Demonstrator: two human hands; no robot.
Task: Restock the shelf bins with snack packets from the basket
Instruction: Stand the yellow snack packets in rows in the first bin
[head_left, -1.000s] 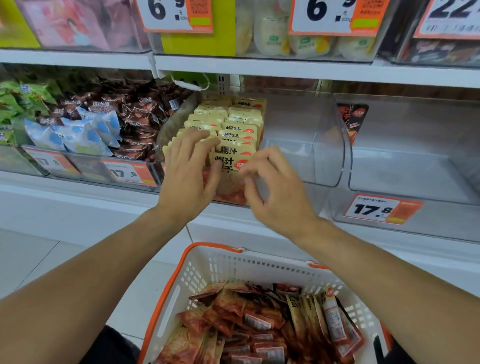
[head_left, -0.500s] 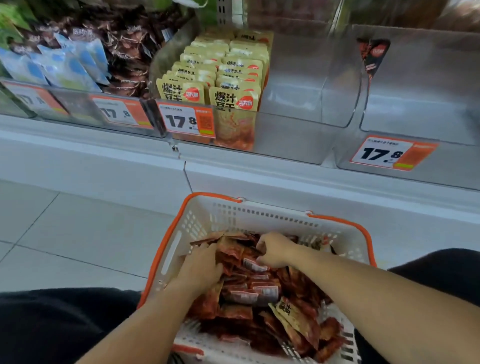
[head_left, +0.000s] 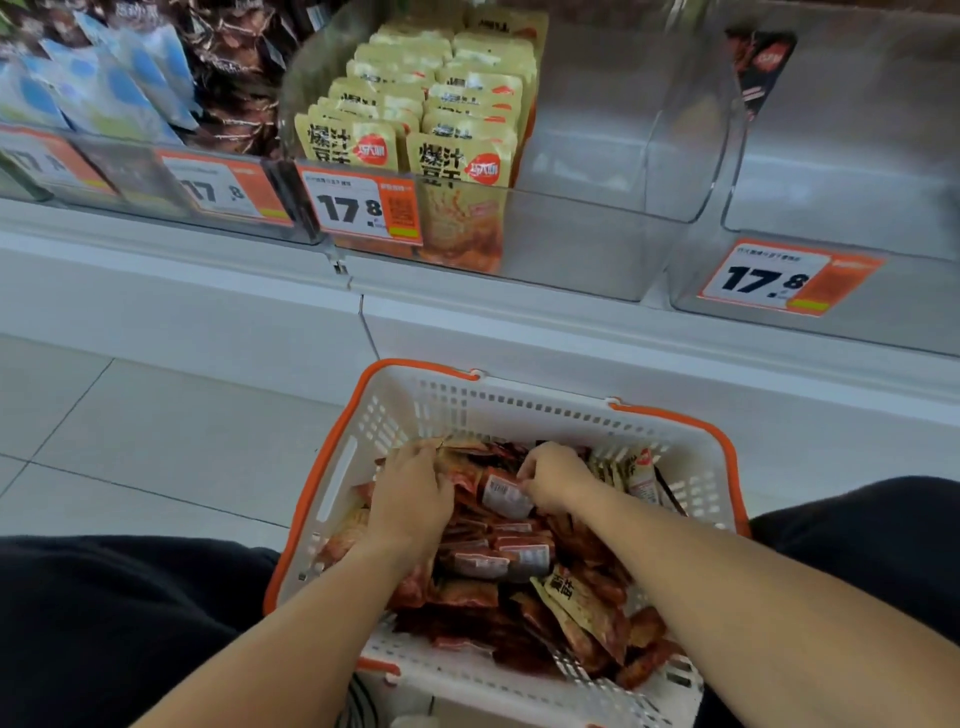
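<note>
A white basket (head_left: 524, 405) with an orange rim sits between my knees, full of red-brown snack packets (head_left: 498, 566). Both hands are down in the heap. My left hand (head_left: 413, 499) has its fingers curled over packets at the basket's far left. My right hand (head_left: 553, 475) pinches the edge of a packet with a white label (head_left: 506, 496). Above, a clear shelf bin (head_left: 582, 244) holds two rows of yellow packets (head_left: 431, 104) on its left side; its right side has none.
Left of that bin, another bin holds brown and blue packets (head_left: 156, 88). A clear bin (head_left: 852, 208) at right has one dark packet at its back. Orange price tags (head_left: 363, 208) read 17.8. Pale floor tiles (head_left: 130, 447) lie to the left.
A second ago both hands were at the yellow packets in the bin. They came down into the basket, and have since shifted a little among the packets, the right taking a labelled one.
</note>
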